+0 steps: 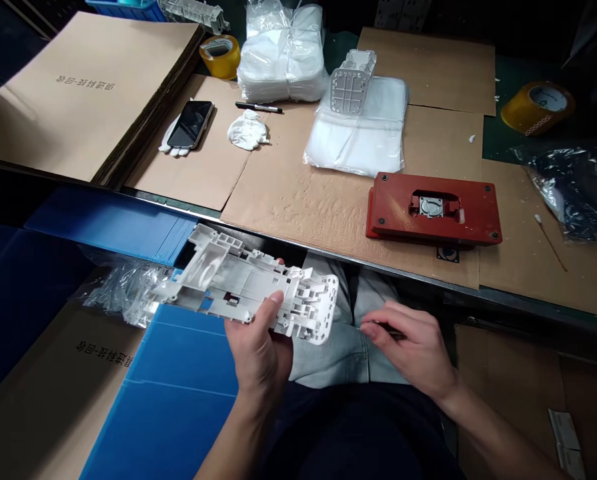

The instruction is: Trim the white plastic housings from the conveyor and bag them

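Observation:
My left hand point(263, 347) grips a white molded plastic frame point(248, 280), its thumb pressed on the upper face. The frame is full of slots, clips and ribs, and it is held tilted above my lap, its far left end over the blue sheet. To the right of the frame and apart from it, my right hand point(413, 340) is closed in a pinch. Between its fingers shows a thin dark stick-like tool point(392, 329), mostly hidden by the hand. A similar white plastic part point(351, 83) stands on the bench.
On the bench are a red fixture block point(433, 230), plastic bags point(358, 140), tape rolls point(538, 110), a phone point(191, 125), a pen point(258, 107) and a cotton swab point(551, 243). Cardboard point(88, 87) is stacked left. A blue sheet point(178, 387) lies beside my lap.

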`<state>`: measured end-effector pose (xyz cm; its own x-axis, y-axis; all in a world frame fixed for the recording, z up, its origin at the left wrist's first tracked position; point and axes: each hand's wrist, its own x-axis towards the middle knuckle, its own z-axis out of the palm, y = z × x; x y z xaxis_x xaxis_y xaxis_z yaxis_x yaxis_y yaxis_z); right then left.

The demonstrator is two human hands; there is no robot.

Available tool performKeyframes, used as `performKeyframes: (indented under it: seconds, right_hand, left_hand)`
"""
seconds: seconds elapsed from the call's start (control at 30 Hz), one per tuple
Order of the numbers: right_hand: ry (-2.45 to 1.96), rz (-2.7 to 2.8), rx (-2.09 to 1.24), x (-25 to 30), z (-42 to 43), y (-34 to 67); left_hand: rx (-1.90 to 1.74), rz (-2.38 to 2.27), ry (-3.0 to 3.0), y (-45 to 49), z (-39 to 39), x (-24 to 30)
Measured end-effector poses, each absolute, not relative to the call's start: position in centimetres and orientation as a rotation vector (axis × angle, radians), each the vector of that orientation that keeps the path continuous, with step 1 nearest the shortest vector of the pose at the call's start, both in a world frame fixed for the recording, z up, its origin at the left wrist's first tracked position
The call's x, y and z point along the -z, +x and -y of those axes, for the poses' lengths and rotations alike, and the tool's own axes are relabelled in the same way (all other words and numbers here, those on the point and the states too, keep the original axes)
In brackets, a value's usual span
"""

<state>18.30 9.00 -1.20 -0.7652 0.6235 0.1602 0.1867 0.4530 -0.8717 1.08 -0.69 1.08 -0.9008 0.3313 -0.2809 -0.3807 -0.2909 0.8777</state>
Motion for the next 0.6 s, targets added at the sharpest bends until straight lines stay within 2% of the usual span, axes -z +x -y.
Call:
performKeyframes:
  seconds: [0.17,0.27,0.37,0.5,0.6]
  right_hand:
    - [-0.757,2.540,-0.939,1.9,-11.1,19.8]
    - [-0.686,2.720,-0.792,1.0,-12.8,20.5]
    - [-0.489,2.809,-0.635,-0.9,-15.1,20.5]
    - [-0.149,2.866,-0.447,-4.0,-17.7,18.8]
    - [0.133,2.910,-0.422,-5.8,-18.5,16.9]
  left_hand:
    - [-2.107,-1.389,-0.092,0.5,2.1,-0.9]
    - [-1.918,-1.065,-0.232,0.3,3.2,-1.2]
    - [-1.633,-0.732,-0.325,0.3,4.0,-1.7]
    - [-1.357,-0.511,-0.297,1.1,4.8,-1.6]
    - [-1.193,-0.392,-0.293,2.0,5.4,-0.9]
